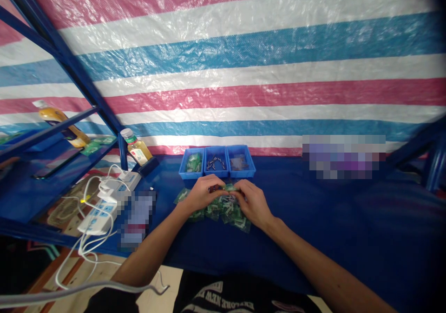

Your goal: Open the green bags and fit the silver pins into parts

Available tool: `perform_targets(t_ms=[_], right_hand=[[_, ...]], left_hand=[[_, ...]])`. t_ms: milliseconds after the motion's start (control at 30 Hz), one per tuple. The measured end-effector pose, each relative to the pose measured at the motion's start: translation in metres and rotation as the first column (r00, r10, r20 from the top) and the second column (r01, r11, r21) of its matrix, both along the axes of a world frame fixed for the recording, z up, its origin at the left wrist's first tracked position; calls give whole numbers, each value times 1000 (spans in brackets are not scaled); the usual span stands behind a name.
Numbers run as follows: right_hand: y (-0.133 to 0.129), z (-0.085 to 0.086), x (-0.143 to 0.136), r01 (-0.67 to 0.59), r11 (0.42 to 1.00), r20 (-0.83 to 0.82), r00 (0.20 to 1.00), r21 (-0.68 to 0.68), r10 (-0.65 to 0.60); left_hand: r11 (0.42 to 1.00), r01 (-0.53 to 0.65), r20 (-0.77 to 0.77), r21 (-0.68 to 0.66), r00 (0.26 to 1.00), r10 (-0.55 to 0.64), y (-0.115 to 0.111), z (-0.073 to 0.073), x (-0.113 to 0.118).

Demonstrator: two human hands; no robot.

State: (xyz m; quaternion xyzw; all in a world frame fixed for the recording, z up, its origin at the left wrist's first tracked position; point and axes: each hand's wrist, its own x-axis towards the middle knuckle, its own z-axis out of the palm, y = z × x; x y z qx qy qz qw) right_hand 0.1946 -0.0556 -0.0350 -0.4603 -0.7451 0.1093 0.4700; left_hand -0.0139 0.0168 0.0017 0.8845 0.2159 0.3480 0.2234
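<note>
Overhead and beyond, a glossy red, white and blue striped plastic sheet [261, 66] backs your smooth dark-blue tabletop [348, 224]. Your forearms angle inward across it, and your bare left hand [205, 193] and bare right hand [253, 203] meet at the middle, fingers curled, thumbs nearly tip to tip. Just past them stands a row of three blue plastic bins [216, 173]; beneath them lies a heap of green-tinted clear packets [226, 213]. Both hands pinch one small green-tinted clear packet [230, 188], which sits between your fingertips, above the heap.
</note>
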Motion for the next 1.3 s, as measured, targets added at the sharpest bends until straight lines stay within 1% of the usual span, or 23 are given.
perform_targets(t_ms=[133, 300, 367, 467, 600, 767, 933, 1100, 1300], right_hand=[[0, -2, 0, -26, 1000, -17, 1000, 18, 26], [-1, 1, -2, -36, 999, 1, 999, 8, 36], [-1, 3, -3, -44, 999, 3, 999, -1, 44], [-2, 5, -4, -62, 998, -11, 998, 26, 62], [-2, 4, -3, -62, 996, -7, 998, 59, 62], [-2, 2, -3, -42, 998, -12, 999, 47, 43], [-3, 5, -4, -50, 999, -29, 998, 21, 51], [-4, 10, -4, -64, 996, -9, 998, 63, 65], [-3, 7, -4, -61, 994, -7, 998, 90, 62]], left_hand=[[998, 61, -22, 33, 998, -61, -1, 1, 0], [998, 53, -87, 34, 995, -50, -1, 2, -2], [997, 65, -95, 32, 994, -61, -1, 1, -2], [996, 80, -87, 37, 993, -76, -2, 1, -2], [997, 50, -41, 53, 998, -48, -3, 1, 0], [998, 14, -5, 60, 1000, -13, -3, -1, 0], [999, 11, -29, 31, 1000, -10, -1, -2, -1], [1000, 28, -38, 7, 999, -27, -1, -3, -1], [999, 28, -47, 23, 999, -27, 0, -5, -1]])
